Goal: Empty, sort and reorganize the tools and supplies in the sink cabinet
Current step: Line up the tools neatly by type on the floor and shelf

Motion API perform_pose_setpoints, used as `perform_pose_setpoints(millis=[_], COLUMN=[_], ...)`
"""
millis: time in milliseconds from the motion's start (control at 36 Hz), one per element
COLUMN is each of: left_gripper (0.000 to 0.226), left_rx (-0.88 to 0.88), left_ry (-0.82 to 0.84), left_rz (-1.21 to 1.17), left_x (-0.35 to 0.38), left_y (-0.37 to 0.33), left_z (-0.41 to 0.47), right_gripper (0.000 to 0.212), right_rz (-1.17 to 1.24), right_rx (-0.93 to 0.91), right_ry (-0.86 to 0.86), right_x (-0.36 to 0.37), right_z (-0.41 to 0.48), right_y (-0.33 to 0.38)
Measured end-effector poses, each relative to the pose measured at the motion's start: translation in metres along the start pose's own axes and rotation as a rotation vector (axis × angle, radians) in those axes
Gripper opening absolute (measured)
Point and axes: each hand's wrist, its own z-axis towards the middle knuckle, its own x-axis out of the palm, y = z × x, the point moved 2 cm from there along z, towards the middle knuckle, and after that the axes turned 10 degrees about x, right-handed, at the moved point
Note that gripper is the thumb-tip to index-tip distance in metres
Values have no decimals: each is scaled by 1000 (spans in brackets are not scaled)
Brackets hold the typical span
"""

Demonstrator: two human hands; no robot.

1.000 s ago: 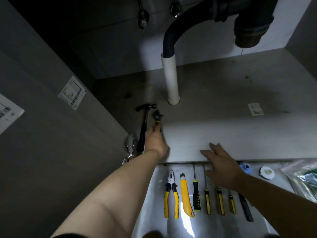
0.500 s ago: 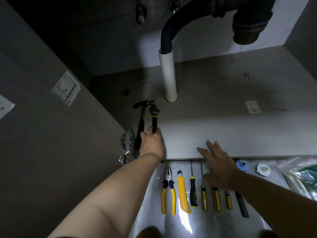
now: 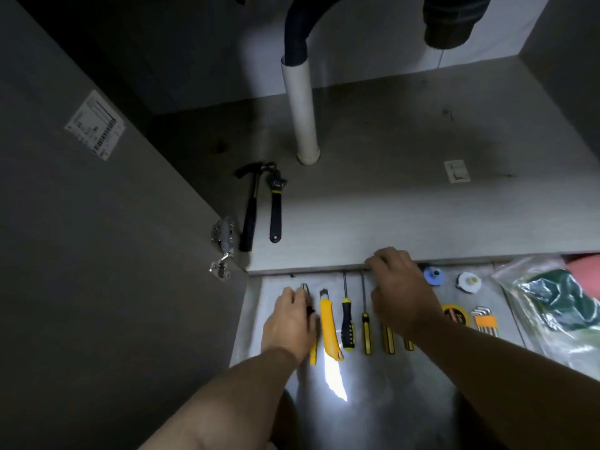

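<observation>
Pliers (image 3: 312,350) lie under the left hand (image 3: 290,323), whose grip closes on them for stowing beside the hammer (image 3: 250,209) and wrench (image 3: 276,206) ahead; right hand (image 3: 402,297), unclenched, braces on the cabinet floor (image 3: 422,222) edge.

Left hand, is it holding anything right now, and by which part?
The left hand is closing over the pliers near the pivot, above the yellow handles; a firm grip cannot be told.

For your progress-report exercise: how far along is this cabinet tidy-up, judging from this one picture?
Done: a hammer and a wrench lie side by side on the cabinet floor. In hand: the left hand is on the pliers in the row outside; whether it grips them is unclear. Left: the knife, the screwdrivers, tape rolls and hex keys.
</observation>
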Motion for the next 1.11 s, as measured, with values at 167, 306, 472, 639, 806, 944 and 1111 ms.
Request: perform_pose_setpoints(millis=[167, 306, 472, 639, 806, 944, 1111], left_gripper=[57, 57, 58, 59, 53, 51, 48], left_rx=[-496, -487, -403, -321, -142, -38, 34], left_ry=[135, 156, 135, 122, 192, 235, 168], left_rz=[-216, -193, -139, -211, -264, -244, -167], left_x=[36, 49, 50, 45, 22, -13, -66], left_y=[2, 11, 26, 52, 56, 44, 18], left_z=[0, 4, 1, -8, -10, -11, -9], right_gripper=[33, 35, 54, 39, 43, 40, 40], right_rz=[117, 177, 41, -78, 0, 60, 134], right_rx=[3, 44, 94, 58, 60, -28, -56], right_ry=[126, 327, 436, 374, 343, 316, 252], right_x=[25, 63, 104, 136, 138, 103, 32], right_z=[-26, -39, -30, -35, -52, -54, -43], right_y=[16, 26, 49, 71, 76, 71, 58])
